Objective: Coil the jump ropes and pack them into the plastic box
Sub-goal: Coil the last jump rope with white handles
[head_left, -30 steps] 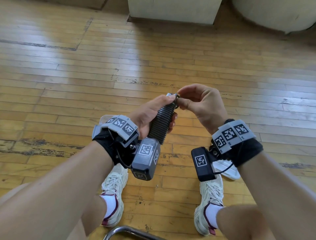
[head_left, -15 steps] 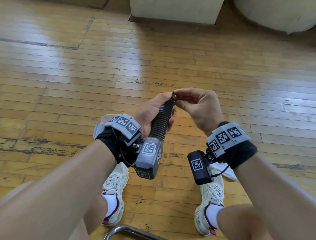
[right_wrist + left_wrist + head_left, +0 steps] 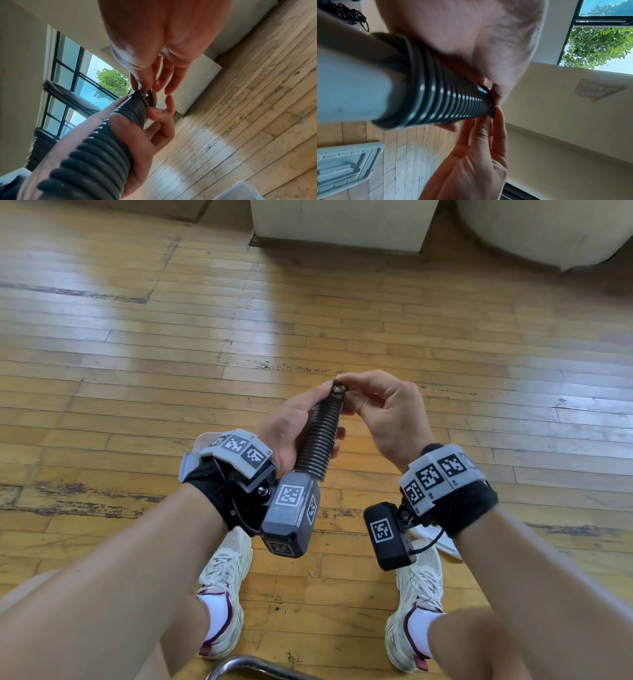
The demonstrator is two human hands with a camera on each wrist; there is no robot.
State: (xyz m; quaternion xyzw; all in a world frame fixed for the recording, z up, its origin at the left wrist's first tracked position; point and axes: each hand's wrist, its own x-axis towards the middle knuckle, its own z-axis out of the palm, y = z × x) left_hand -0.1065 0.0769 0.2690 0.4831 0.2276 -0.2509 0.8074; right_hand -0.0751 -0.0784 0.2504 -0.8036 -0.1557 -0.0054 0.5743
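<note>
A dark jump rope (image 3: 318, 433) is wound in tight turns into a ribbed bundle, held upright above the floor between my knees. My left hand (image 3: 291, 426) grips the bundle round its middle, thumb across the turns (image 3: 120, 121). My right hand (image 3: 383, 412) pinches the loose rope end (image 3: 339, 387) at the bundle's top, and a small loop (image 3: 151, 97) shows there between thumb and fingers. The same bundle (image 3: 447, 102) fills the left wrist view, with the right fingers (image 3: 481, 135) at its tip. A clear plastic box (image 3: 205, 438) is mostly hidden behind my left wrist.
A pale lid (image 3: 342, 162) lies on the wooden floor near my right foot (image 3: 442, 542). Another dark rope (image 3: 351, 16) lies heaped on the floor. A white block (image 3: 342, 224) stands ahead. A chair's metal rail (image 3: 246, 666) is below me.
The bundle has tilted a little more upright. My right fingers have shifted from its side to over the top end. Both hands stay in the same place.
</note>
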